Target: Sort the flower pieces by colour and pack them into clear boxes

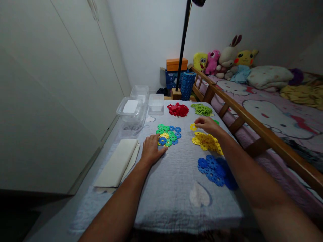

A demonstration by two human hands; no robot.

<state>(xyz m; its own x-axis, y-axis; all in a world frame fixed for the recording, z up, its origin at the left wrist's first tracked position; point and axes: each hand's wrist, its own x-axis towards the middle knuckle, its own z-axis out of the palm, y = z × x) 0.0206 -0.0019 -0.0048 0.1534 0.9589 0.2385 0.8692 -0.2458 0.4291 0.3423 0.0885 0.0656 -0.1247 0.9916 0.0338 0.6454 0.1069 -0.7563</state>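
Observation:
My right hand (207, 125) pinches a small yellow flower-shaped plastic disc (193, 127) by its edge, above the table beyond the yellow pile. My left hand (152, 148) rests at the left edge of a cluster of green, blue and yellow discs (171, 135), fingers stretched and thumb apart. Its fingertips touch or nearly touch the cluster; whether they press on it I cannot tell. A pile of yellow discs (206, 141) lies under my right wrist. Nearer to me is a blue pile (212, 169), partly hidden by my right forearm.
Red discs (178, 109) and light green discs (202, 109) lie in piles farther back. Clear plastic containers (130, 109) stand at the back left, above folded cream sheets (117, 163). A black pole (183, 47) rises behind the table; a wooden bed rail (242, 116) runs along the right.

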